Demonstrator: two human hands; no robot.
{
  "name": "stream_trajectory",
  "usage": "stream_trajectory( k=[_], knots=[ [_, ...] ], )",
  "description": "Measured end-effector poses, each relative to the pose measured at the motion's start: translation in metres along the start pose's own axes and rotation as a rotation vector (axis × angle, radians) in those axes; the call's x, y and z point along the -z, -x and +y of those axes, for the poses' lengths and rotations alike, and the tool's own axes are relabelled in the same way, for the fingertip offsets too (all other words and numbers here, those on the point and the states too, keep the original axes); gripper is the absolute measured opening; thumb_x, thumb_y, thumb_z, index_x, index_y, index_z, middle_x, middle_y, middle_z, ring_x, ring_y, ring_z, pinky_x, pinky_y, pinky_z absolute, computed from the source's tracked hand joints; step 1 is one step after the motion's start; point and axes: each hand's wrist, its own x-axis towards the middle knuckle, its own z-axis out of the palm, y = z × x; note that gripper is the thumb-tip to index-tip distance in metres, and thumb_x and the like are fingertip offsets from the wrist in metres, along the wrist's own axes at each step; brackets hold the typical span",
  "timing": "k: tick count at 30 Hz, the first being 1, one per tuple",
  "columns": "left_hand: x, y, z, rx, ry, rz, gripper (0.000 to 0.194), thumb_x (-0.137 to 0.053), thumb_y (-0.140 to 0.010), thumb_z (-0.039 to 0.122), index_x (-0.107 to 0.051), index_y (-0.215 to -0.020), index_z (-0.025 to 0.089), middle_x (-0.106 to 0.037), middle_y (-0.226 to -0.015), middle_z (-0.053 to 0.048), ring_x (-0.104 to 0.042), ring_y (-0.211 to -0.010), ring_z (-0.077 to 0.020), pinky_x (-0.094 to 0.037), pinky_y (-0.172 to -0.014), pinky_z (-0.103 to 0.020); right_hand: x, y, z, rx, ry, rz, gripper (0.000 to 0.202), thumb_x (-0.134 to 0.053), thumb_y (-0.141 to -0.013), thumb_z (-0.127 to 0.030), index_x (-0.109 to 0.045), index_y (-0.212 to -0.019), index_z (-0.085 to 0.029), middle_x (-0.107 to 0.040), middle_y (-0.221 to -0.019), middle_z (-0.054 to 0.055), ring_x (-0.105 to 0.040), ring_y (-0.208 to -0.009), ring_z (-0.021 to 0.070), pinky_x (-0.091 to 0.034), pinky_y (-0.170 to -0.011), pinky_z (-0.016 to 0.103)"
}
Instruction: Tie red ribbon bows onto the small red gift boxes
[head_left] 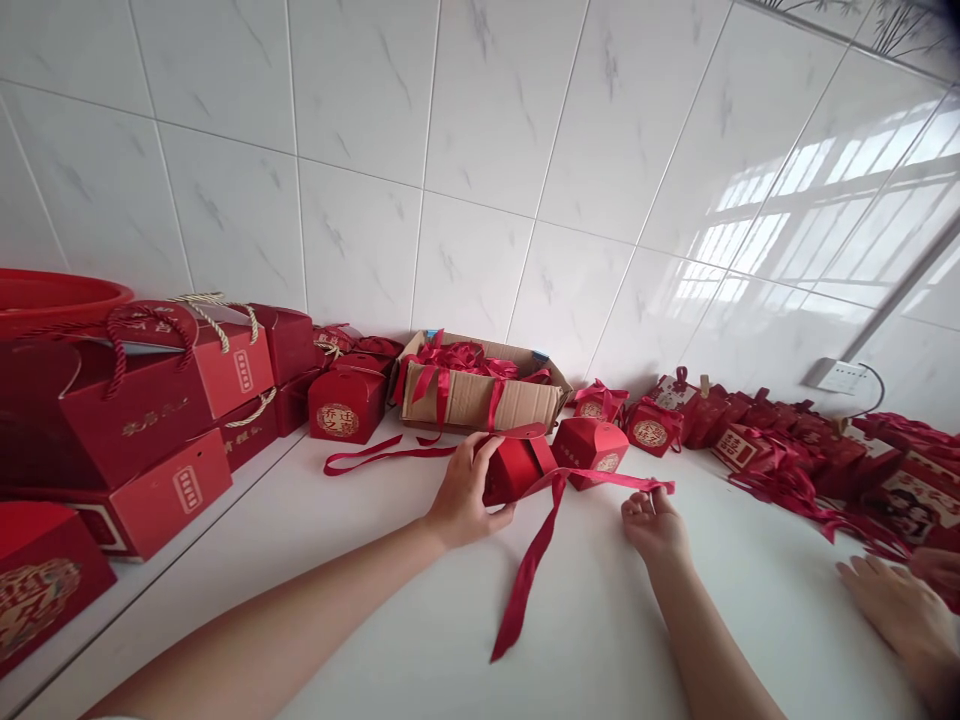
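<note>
White tabletop (pixel 420 640) against marbled wall tiles (pixel 360 90). Just in front of cardboard carton (pixel 450 396): left hand (pixel 465 500) grasps open red gift box (pixel 517 470); right hand (pixel 657 522), farther right of carton, pinches red satin ribbon (pixel 600 480) at one end.

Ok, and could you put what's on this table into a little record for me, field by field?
left hand: the person's left hand grips an open red box
right hand: the right hand pinches a red ribbon near its end
surface: white table
left side: stacked gift boxes, some with rope handles
back: cardboard carton holding more ribbons
right side: many red boxes and ribbons
nearby person: a hand at the right edge
</note>
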Motion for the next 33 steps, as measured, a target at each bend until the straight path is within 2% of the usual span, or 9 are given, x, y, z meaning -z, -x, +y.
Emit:
stream_trajectory(
  k=[4,7,12,14,16,21,25,29,33],
  knots=[
    [0.0,0.002,0.0,-0.019,-0.008,-0.02,0.087,-0.068,-0.064,0.022,-0.02,-0.138,0.027,-0.028,-0.131,-0.014,-0.035,-0.122,-0.0339,-0.038,-0.096,-0.052,0.009,-0.001,-0.011,0.049,0.018,-0.016,0.038,-0.054,-0.084,-0.041,-0.051,-0.049,-0.025,-0.044,-0.046,-0.001,-0.041,-0.04,0.01,-0.028,-0.045,0.037],
    [-0.001,0.002,0.0,-0.039,-0.018,-0.027,0.089,-0.068,-0.063,0.021,-0.02,-0.137,0.027,-0.028,-0.131,-0.014,-0.035,-0.121,-0.0347,-0.038,-0.096,-0.053,0.003,0.001,-0.02,0.068,0.038,-0.056,0.034,-0.052,-0.084,-0.039,-0.056,-0.053,-0.027,-0.046,-0.047,0.0,-0.043,-0.041,0.0104,-0.033,-0.049,0.038],
    [-0.001,0.004,0.002,-0.161,-0.063,-0.055,0.092,-0.067,-0.059,0.019,-0.017,-0.137,0.028,-0.026,-0.13,-0.014,-0.035,-0.118,-0.0358,-0.038,-0.094,-0.055,-0.038,0.024,-0.028,0.052,0.093,-0.172,0.021,-0.051,-0.082,-0.038,-0.066,-0.071,-0.028,-0.065,-0.073,0.008,-0.062,-0.069,0.0204,-0.045,-0.063,0.039],
    [0.0,0.004,0.004,-0.212,-0.091,-0.075,0.093,-0.066,-0.059,0.019,-0.016,-0.137,0.028,-0.025,-0.13,-0.014,-0.035,-0.118,-0.0364,-0.038,-0.093,-0.056,-0.058,0.041,-0.03,0.02,0.116,-0.255,0.02,-0.055,-0.081,-0.041,-0.069,-0.08,-0.027,-0.068,-0.09,0.009,-0.063,-0.085,0.0251,-0.047,-0.07,0.039],
    [0.001,0.003,0.006,-0.25,-0.114,-0.094,0.094,-0.065,-0.059,0.018,-0.015,-0.137,0.029,-0.024,-0.129,-0.014,-0.035,-0.118,-0.0369,-0.037,-0.093,-0.056,-0.075,0.059,-0.034,0.003,0.139,-0.351,0.024,-0.056,-0.082,-0.045,-0.07,-0.087,-0.026,-0.068,-0.096,0.007,-0.06,-0.095,0.0255,-0.047,-0.077,0.038],
    [0.003,0.002,0.009,-0.233,-0.119,-0.11,0.099,-0.062,-0.058,0.018,-0.008,-0.139,0.031,-0.025,-0.128,-0.014,-0.037,-0.115,-0.0371,-0.037,-0.09,-0.056,-0.094,0.087,-0.039,0.026,0.207,-0.456,0.027,-0.06,-0.08,-0.046,-0.068,-0.074,-0.02,-0.061,-0.098,0.005,-0.053,-0.088,0.0201,-0.044,-0.074,0.032],
    [0.004,0.002,0.01,-0.204,-0.1,-0.098,0.103,-0.062,-0.056,0.019,-0.006,-0.141,0.032,-0.028,-0.125,-0.013,-0.037,-0.114,-0.0358,-0.035,-0.092,-0.055,-0.097,0.094,-0.039,0.09,0.31,-0.478,0.034,-0.06,-0.08,-0.046,-0.062,-0.061,-0.018,-0.054,-0.096,0.006,-0.05,-0.086,0.0194,-0.042,-0.069,0.029],
    [0.004,0.002,0.01,-0.204,-0.1,-0.099,0.104,-0.062,-0.057,0.019,-0.005,-0.143,0.032,-0.028,-0.126,-0.013,-0.037,-0.114,-0.0358,-0.034,-0.093,-0.055,-0.099,0.096,-0.037,0.141,0.391,-0.422,0.033,-0.059,-0.081,-0.045,-0.063,-0.063,-0.018,-0.053,-0.094,0.006,-0.05,-0.086,0.0201,-0.041,-0.07,0.03],
    [0.003,0.002,0.009,-0.205,-0.091,-0.094,0.105,-0.062,-0.057,0.019,-0.005,-0.144,0.03,-0.028,-0.125,-0.014,-0.038,-0.113,-0.0351,-0.035,-0.093,-0.054,-0.098,0.095,-0.037,0.106,0.374,-0.371,0.033,-0.058,-0.081,-0.046,-0.063,-0.065,-0.019,-0.054,-0.094,0.006,-0.049,-0.082,0.0192,-0.041,-0.068,0.031]
  ],
)
